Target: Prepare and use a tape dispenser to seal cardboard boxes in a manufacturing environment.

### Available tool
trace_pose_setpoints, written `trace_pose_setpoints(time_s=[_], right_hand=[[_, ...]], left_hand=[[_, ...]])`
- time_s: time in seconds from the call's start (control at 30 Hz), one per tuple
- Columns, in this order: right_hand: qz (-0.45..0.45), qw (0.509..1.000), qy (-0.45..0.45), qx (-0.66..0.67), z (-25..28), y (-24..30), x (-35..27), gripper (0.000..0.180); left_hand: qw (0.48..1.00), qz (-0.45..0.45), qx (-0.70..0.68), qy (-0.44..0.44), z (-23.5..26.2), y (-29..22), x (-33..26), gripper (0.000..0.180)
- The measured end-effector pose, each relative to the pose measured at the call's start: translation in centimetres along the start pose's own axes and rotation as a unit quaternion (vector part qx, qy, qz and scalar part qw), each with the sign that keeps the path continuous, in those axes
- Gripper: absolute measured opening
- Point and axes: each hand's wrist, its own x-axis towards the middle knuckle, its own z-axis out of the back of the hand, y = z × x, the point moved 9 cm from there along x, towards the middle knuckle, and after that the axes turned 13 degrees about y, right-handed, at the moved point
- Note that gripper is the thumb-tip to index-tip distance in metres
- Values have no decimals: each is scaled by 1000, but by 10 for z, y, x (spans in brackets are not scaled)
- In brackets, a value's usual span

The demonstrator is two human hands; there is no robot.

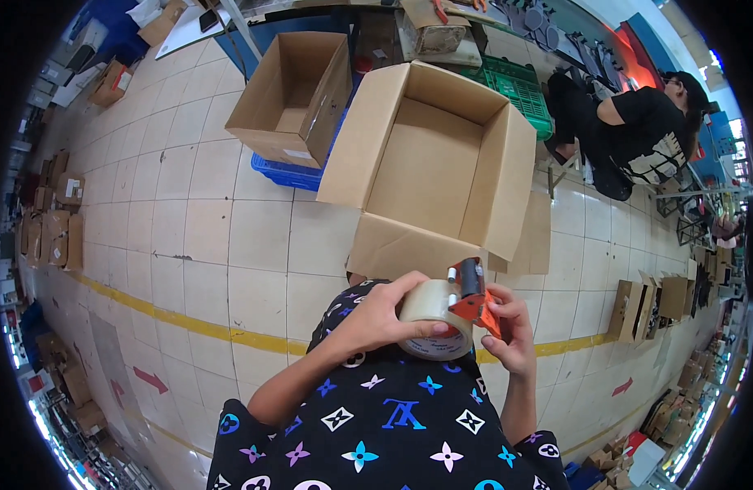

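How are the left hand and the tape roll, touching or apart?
Touching: the head view shows the left hand holding the tape roll, thumb against its side.

- Tape roll [424, 302]: wide, thick, translucent, yellowish; tilted, held in the air.
- Dispenser [472, 305]: orange-red, dark roller uppermost; at the roll's right side, seating unclear.

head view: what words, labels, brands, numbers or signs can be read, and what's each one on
Wording located, not copied out:
Tape roll: small lettering inside its core, not clearly legible.
Left open box: white label, too small to read.
Wearer's black shirt: blue letter emblem, not quoted.
Seated co-worker's black shirt: white print, unreadable.
Red floor arrow, left: no visible words.
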Motion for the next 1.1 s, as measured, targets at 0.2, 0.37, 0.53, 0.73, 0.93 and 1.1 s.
trace_pose_setpoints(time_s=[0.2, 0.37, 0.53, 0.73, 0.93, 1.1], right_hand=[[59, 996, 60, 27, 1, 10, -4, 56], [-85, 994, 64, -6, -16, 3, 18, 91], [-218, 974, 31, 56, -17, -15, 31, 96], [-231, 966, -19, 116, -26, -23, 24, 90], [-199, 963, 26, 182, -39, -13, 21, 92], [-204, 970, 70, 112, -28, -4, 12, 100]], left_hand=[[989, -137, -45, 21, -13, -3, -19, 67], [988, -30, -150, -16, -9, 12, -18, 60], [982, 25, -185, 4, 1, 29, -9, 60], [988, 68, -136, -15, 2, 38, -17, 60], [982, 40, -183, 18, -9, 28, -26, 59], [994, -27, 103, -7, -6, -24, -40, 73]])
